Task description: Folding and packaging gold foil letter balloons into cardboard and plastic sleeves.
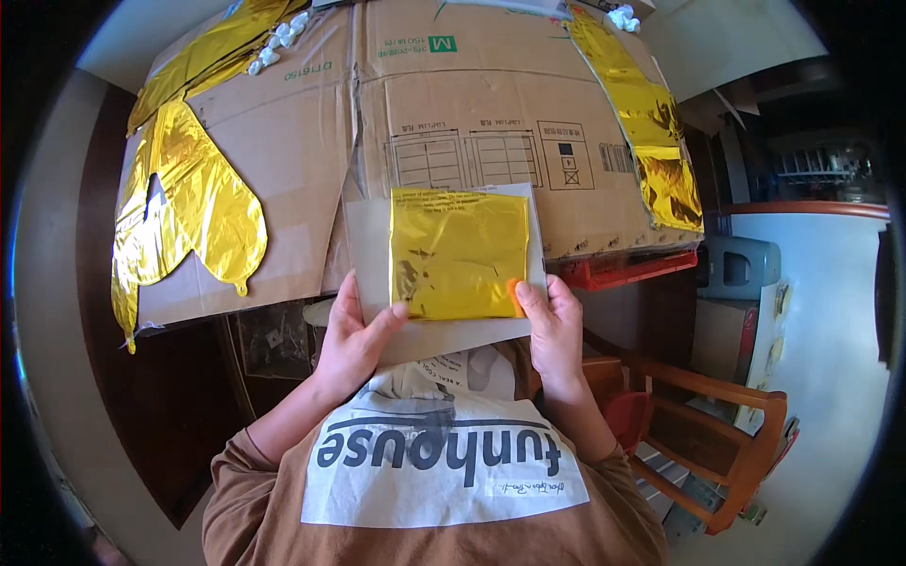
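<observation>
In front of my chest I hold up a flat square pack of folded shiny gold foil (460, 259), with small print along its top edge. A grey card sheet (370, 250) lies behind the foil and sticks out on its left and below. My left hand (357, 332) grips the lower left, thumb on the front, fingers behind. My right hand (555, 325) pinches the lower right side in the same way. A small orange piece (515, 296) shows at my right thumb; what it is I cannot tell.
Brown cardboard (453, 104) covers the table. Flat gold foil balloons (212, 212) lie at its left, another long gold foil piece (651, 123) along its right edge. Small white lumps (280, 40) sit at the far left. A red tray (623, 271), a blue-grey stool (741, 264) and a wooden chair (717, 443) stand right.
</observation>
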### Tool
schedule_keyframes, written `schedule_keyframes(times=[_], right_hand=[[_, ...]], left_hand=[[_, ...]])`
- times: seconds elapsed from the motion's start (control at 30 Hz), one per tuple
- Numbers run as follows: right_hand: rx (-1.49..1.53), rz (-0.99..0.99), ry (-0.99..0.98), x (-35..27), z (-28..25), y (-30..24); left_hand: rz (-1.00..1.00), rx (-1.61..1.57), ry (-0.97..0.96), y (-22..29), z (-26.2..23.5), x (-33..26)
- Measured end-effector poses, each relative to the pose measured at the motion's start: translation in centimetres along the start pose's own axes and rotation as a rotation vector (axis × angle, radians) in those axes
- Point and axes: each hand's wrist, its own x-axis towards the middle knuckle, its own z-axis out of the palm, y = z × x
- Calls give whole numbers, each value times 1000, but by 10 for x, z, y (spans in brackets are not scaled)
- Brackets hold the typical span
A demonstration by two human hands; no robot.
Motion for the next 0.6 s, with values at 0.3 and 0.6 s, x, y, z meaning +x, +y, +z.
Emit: schedule_keyframes(times=[0.3, 0.6], right_hand=[[264, 191, -282, -53, -22, 16], [387, 275, -525, -46, -45, -1]], left_hand=[[-213, -82, -299, 14, -33, -40], [-158, -53, -286, 24, -28, -21]])
